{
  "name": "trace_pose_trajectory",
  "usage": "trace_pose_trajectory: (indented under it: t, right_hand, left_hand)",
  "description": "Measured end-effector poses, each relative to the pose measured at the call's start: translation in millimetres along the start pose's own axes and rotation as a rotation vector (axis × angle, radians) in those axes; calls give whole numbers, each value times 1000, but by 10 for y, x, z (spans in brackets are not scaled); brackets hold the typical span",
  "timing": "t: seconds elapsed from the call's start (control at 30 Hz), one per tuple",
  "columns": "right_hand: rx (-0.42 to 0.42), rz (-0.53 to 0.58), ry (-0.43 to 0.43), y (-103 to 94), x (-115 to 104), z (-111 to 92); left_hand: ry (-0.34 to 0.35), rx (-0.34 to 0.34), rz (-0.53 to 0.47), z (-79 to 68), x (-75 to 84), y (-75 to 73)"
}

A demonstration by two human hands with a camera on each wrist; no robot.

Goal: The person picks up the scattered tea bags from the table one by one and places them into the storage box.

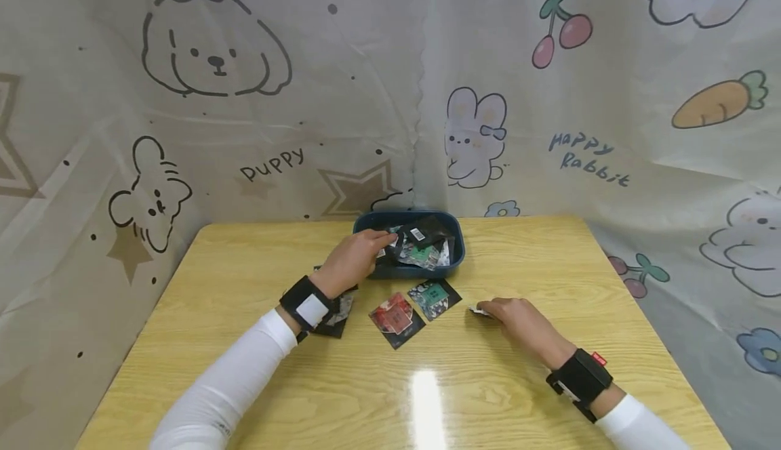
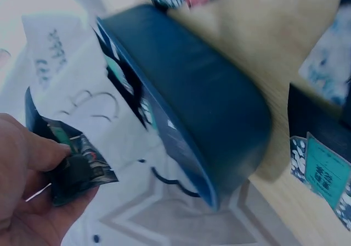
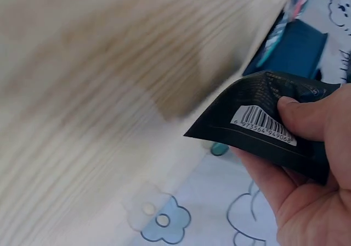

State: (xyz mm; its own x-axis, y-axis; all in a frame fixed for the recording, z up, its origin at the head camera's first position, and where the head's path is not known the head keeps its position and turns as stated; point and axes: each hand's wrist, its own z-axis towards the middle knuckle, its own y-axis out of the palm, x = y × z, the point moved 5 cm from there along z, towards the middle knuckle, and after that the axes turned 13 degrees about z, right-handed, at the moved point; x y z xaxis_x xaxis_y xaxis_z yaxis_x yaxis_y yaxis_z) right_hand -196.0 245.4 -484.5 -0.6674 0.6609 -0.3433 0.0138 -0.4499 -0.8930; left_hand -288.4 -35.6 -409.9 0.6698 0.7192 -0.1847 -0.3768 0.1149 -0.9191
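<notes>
My left hand (image 1: 354,260) is over the left side of a dark blue bin (image 1: 462,250). In the left wrist view its thumb and fingers pinch a small dark printed packet (image 2: 98,168). My right hand (image 1: 527,328) is low over the table to the right and grips a black packet (image 3: 230,117), whose white barcode label shows in the right wrist view. Inside the bin lie several packets (image 1: 421,255) in black, green and silver. On the table in front of it are a red packet (image 1: 396,321) and a green-and-black packet (image 1: 434,299).
Dark packets (image 1: 335,324) lie at the left, partly hidden by my left wrist. The wooden table (image 1: 293,389) ends at the back against a cloth (image 1: 366,64) printed with cartoon animals, which also hangs at both sides.
</notes>
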Motion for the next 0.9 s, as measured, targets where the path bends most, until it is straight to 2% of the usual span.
trace_pose_trajectory:
  t: [0.17, 0.4, 0.5, 0.63, 0.77, 0.9]
  right_hand:
    - [44, 59, 28, -126, -204, -168]
    - [84, 86, 72, -306, -352, -403]
    - [112, 80, 75, -383, -396, -432]
    - [149, 68, 40, -499, -448, -410]
    - [175, 56, 7, -607, -478, -335]
    - [191, 60, -30, -730, -476, -176]
  left_hand:
    - [-43, -35, -23, 225, -101, 264]
    - [-50, -68, -18, 380, -101, 548]
    - [-48, -83, 3, 328, -116, 598]
    - [-56, -79, 20, 204, -141, 583]
    - [-62, -73, 22, -6, -180, 500]
    - [-84, -49, 6, -275, -274, 355]
